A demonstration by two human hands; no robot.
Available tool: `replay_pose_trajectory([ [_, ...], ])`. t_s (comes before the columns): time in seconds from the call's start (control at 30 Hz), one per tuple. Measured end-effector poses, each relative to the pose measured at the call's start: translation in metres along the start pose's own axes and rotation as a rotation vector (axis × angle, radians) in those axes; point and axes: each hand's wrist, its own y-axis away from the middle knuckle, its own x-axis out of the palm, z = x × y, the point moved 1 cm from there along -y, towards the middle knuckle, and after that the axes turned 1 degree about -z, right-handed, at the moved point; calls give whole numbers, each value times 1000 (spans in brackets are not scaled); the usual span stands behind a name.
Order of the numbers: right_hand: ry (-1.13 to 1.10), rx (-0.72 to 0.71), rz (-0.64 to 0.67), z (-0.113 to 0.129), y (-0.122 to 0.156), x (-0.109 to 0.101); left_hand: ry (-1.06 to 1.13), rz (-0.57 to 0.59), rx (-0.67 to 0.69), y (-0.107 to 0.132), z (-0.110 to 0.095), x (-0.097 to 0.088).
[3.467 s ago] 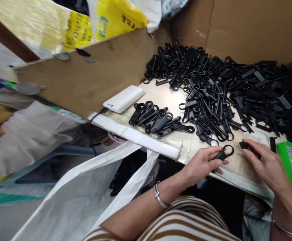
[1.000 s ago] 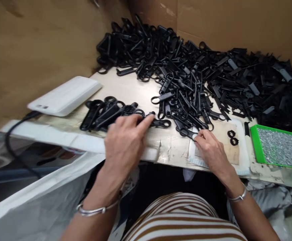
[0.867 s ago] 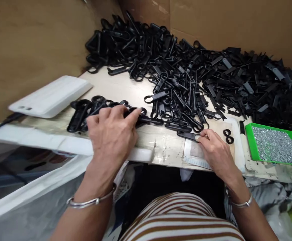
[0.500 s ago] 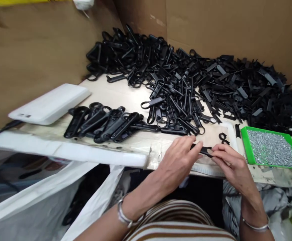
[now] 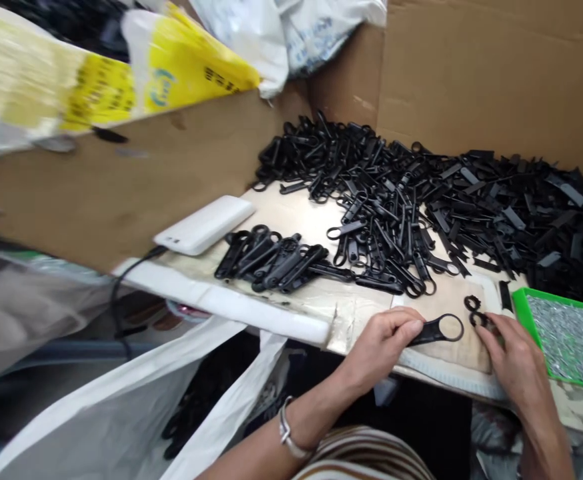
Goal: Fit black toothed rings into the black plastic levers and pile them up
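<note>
My left hand is closed around the narrow end of a black plastic handle piece, whose large open ring points right. At the right, my right hand pinches at a small black toothed ring with thumb and forefinger, low over the board. Just behind it lies a second small toothed ring. Both rings are over a brownish work board at the table's front edge. To the left, a row of similar black handle pieces lies together.
A big heap of black plastic parts covers the back of the table, against cardboard walls. A green tray of small metal pins stands right. At left lie a white box-shaped device with a cable and a white foam edge strip.
My right hand has let go of the handle piece and moved to the small rings. My left hand still holds the piece, its ring now exposed. The view has turned left.
</note>
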Motion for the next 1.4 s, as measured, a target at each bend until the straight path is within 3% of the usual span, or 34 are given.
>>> replay_pose_trajectory([
  [0.1,13,-33,-23,1,-1,2,331,-50,-172,0,7,3],
  [0.2,30,-33,-69,6,1,3,514,-52,-250,2,8,5],
  [0.33,123,-122,-114,22,5,4,515,2,-240,7,3,5],
  [0.53,255,-318,-24,32,12,8,470,32,-193,8,7,5],
  [0.73,-3,-470,9,14,15,20,451,-3,-193,5,12,5],
  [0.83,-120,-444,27,12,9,18,557,11,-234,6,10,6],
  [1.03,-195,-242,105,31,4,4,674,17,-301,6,8,5],
  [1.23,-175,-256,301,37,-7,-16,683,41,-304,6,11,5],
  [1.4,-367,-161,221,51,-13,-30,684,25,-297,6,12,4],
])
